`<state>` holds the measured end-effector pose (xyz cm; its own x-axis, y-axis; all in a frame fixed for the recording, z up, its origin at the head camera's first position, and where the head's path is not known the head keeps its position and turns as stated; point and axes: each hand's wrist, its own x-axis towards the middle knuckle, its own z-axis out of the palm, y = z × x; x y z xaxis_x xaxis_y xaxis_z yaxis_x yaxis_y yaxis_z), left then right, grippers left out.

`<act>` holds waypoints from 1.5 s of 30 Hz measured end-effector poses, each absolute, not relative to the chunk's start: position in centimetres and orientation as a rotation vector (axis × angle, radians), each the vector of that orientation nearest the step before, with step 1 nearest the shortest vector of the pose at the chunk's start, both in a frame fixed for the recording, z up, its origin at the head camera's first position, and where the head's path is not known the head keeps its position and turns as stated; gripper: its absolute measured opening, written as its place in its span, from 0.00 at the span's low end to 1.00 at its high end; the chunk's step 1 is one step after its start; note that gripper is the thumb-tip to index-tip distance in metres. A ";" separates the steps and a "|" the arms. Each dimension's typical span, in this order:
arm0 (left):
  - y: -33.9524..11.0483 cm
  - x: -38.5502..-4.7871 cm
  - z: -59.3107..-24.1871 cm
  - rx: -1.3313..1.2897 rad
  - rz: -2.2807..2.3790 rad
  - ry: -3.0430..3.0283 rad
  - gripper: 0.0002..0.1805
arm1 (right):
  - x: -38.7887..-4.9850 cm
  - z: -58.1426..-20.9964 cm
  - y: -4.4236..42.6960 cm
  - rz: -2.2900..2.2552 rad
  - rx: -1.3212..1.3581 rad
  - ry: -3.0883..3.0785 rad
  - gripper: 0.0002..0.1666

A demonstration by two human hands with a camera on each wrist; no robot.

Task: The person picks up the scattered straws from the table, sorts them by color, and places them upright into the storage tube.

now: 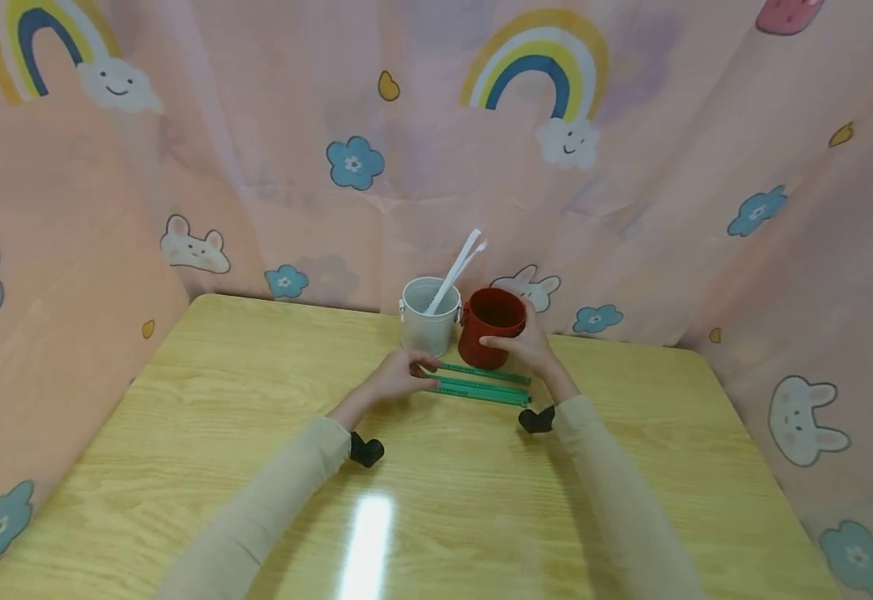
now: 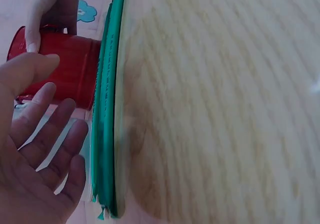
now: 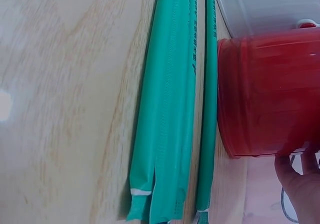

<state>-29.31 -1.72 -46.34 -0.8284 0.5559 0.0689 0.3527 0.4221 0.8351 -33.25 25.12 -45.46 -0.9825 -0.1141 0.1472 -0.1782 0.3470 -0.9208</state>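
A small red bucket (image 1: pixel 481 346) stands towards the back of the table, and my right hand (image 1: pixel 532 343) grips its right side, thumb in front. In the right wrist view, only some fingertips (image 3: pixel 286 171) show against the bucket. Long, thin green paper-wrapped packets (image 1: pixel 481 393) with dark print lie side by side before it; one lies slightly apart, nearest the bucket. My left hand (image 1: pixel 394 375) hovers by their left ends. Its fingers (image 2: pixel 42 139) are loosely bent and spread in the left wrist view, with nothing held between them.
A white bucket (image 1: pixel 424 333) stands just left of the red one, holding two long white wrapped sticks (image 1: pixel 453 275) that lean right. A printed pink curtain (image 1: pixel 421 225) hangs behind the wooden table (image 1: pixel 256 400). Black wrist mounts (image 1: pixel 366 452) sit at both cuffs.
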 end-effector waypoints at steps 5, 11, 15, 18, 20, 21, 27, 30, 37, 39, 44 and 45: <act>-0.9 -29.0 -46.5 0.838 1.218 2.553 0.16 | -32.9 -45.5 24.8 1.731 0.270 -2.537 0.54; 0.0 -28.9 -46.5 0.882 1.110 2.604 0.16 | -32.9 -45.3 24.9 1.749 0.279 -2.544 0.54; 0.3 -29.0 -46.8 0.862 1.046 2.622 0.16 | -32.9 -45.3 25.0 1.779 0.279 -2.532 0.53; 0.5 -28.9 -47.0 0.880 0.986 2.650 0.15 | -32.8 -45.2 25.0 1.757 0.286 -2.534 0.54; 0.7 -28.9 -47.0 0.903 0.931 2.684 0.15 | -32.8 -45.2 24.9 1.746 0.284 -2.530 0.53; 0.7 -28.9 -47.0 0.914 0.906 2.701 0.15 | -32.8 -45.2 24.9 1.743 0.285 -2.527 0.53; 1.0 -28.7 -47.0 0.924 0.828 2.759 0.14 | -32.9 -45.3 24.9 1.760 0.300 -2.515 0.53; 1.1 -28.7 -47.0 0.921 0.819 2.763 0.14 | -33.0 -45.4 25.0 1.771 0.306 -2.511 0.53; 0.9 -28.3 -46.5 0.920 0.803 2.746 0.12 | -31.5 -43.0 24.2 1.775 0.292 -2.553 0.53; 0.8 -28.2 -46.5 0.934 0.789 2.737 0.11 | -30.9 -42.3 24.0 1.786 0.290 -2.565 0.53; 0.7 -28.3 -46.8 0.947 0.774 2.697 0.11 | -30.9 -42.4 24.1 1.790 0.270 -2.573 0.53; 0.7 -28.3 -46.8 0.948 0.772 2.694 0.11 | -31.0 -42.5 24.1 1.793 0.266 -2.572 0.53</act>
